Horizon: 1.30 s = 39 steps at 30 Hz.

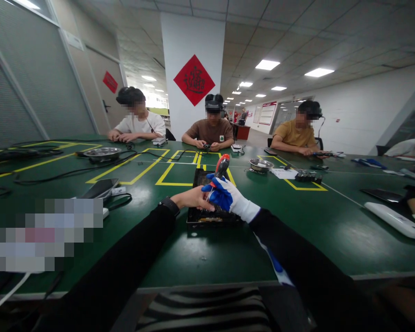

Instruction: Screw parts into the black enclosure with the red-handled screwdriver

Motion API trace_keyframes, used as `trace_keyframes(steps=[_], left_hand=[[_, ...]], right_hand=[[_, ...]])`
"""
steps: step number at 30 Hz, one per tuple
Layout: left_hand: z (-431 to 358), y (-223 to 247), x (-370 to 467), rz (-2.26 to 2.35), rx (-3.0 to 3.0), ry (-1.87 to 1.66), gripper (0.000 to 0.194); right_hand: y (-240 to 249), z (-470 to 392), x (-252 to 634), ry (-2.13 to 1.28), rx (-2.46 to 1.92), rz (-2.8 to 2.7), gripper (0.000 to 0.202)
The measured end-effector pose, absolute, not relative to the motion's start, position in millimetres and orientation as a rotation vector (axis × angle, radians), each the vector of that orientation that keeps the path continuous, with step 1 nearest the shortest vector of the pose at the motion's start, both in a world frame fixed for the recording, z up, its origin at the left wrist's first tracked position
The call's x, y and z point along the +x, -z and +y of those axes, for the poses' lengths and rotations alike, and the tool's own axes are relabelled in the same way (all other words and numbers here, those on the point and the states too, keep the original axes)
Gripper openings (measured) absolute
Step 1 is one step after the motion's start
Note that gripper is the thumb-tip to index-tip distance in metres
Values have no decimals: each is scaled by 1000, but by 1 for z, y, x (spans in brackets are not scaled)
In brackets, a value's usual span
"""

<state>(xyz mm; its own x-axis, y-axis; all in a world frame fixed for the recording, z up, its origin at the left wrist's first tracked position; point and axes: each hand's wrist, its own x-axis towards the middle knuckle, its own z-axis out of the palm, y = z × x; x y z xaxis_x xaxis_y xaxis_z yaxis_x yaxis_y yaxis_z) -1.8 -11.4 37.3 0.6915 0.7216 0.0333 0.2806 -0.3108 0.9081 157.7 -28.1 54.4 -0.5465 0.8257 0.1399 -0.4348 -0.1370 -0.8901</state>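
Observation:
My right hand (pixel 228 196), in a white glove with blue coating, is wrapped round the red-and-black handle of a screwdriver (pixel 222 166). The handle points up and away from me; its lower end is hidden by my fingers. Bare and with a dark band at the wrist, my left hand (pixel 196 198) touches the gloved fingers from the left. Its fingers are curled in near the tool's lower end, and what they pinch is too small to name. Under both hands lies a black open tray-like case (pixel 212 224) with small parts inside, partly covered by the hands.
Metal bowls stand left (pixel 103 153) and right (pixel 262 165) on the green table (pixel 152 258). Black cables (pixel 72 169) cross the left side. A blue-and-white glove (pixel 275 263) lies at the front edge by my right forearm. Several people sit opposite.

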Motion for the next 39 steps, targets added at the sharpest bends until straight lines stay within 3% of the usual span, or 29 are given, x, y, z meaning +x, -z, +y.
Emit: trace_keyframes(steps=[5,16,19,24,32,39], left_hand=[[-11,-40,-3,754,1876,-522,29],[-3,-33,-5,730,1940,-486,33],[-2,-33,-6,753,1957,-500,34],[-5,-36,-4,726,1915,-509,31],[-6,-38,-3,729,1928,-473,27],[-2,-32,-5,752,1960,-494,29]], right_hand=[[-56,-24,161,-1942,-436,-1237,31],[-43,-21,154,-1702,-515,-1149,24],[-48,-22,157,-1799,-486,-1147,21],[-55,-24,162,-1976,-367,-1156,33],[-55,-26,157,-1867,-449,-1180,20],[-49,-27,152,-1722,-501,-1136,22]])
